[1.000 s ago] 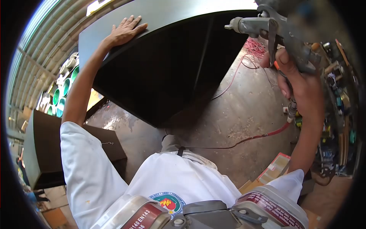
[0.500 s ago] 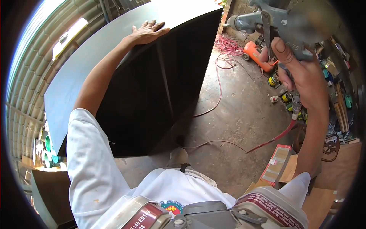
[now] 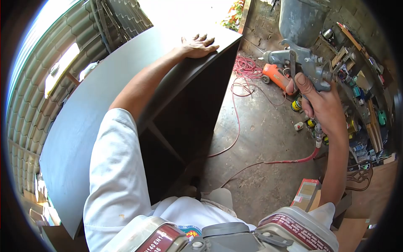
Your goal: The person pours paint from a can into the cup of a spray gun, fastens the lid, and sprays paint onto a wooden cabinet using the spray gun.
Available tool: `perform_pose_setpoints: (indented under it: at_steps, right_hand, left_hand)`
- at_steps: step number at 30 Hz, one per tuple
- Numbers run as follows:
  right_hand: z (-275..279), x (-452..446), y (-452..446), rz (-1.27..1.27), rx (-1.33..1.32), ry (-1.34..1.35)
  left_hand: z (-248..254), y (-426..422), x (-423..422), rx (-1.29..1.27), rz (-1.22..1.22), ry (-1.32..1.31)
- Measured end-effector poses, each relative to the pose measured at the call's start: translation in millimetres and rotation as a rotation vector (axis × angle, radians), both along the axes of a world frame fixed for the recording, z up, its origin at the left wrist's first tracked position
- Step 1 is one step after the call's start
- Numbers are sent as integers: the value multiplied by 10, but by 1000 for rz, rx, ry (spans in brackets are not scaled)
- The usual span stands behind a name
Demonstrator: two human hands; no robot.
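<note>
My left hand (image 3: 198, 46) lies flat with fingers apart on the pale top of a large dark-sided cabinet or panel (image 3: 100, 84), near its far right edge. To the right, my right hand (image 3: 323, 103) is wrapped round the handle of a grey spray gun (image 3: 308, 63), thumb raised behind it. The gun's nozzle points left, and its cup is the large grey pot (image 3: 303, 19) above. From the bottom of the handle a red air hose (image 3: 294, 161) hangs and runs to the floor. The fingertips on the handle are partly hidden.
An orange air compressor (image 3: 278, 77) stands on the concrete floor beside a coil of red hose (image 3: 245, 67). Several cans and tools line the right wall. A cardboard box (image 3: 306, 194) sits near my right elbow. Hose crosses the floor (image 3: 252, 134).
My left hand has slid to the right along the top, near the corner. The spray gun in my right hand has moved lower and farther from the camera, its cup now visible.
</note>
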State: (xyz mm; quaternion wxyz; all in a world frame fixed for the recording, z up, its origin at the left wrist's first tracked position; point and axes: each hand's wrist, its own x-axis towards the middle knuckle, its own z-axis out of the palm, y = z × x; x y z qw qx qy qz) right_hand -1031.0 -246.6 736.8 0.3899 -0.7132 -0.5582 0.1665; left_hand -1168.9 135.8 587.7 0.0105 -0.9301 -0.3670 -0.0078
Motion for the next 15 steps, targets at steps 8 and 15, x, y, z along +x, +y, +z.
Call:
perform_pose_setpoints:
  at_steps: [8,15]
  right_hand:
    - [-10,592,457,22,11,76]
    - [-119,1282,1228,221,-60,104]
  left_hand:
    - [103,-253,970,-154,-291,-82]
    - [-25,908,857,-44,111,3]
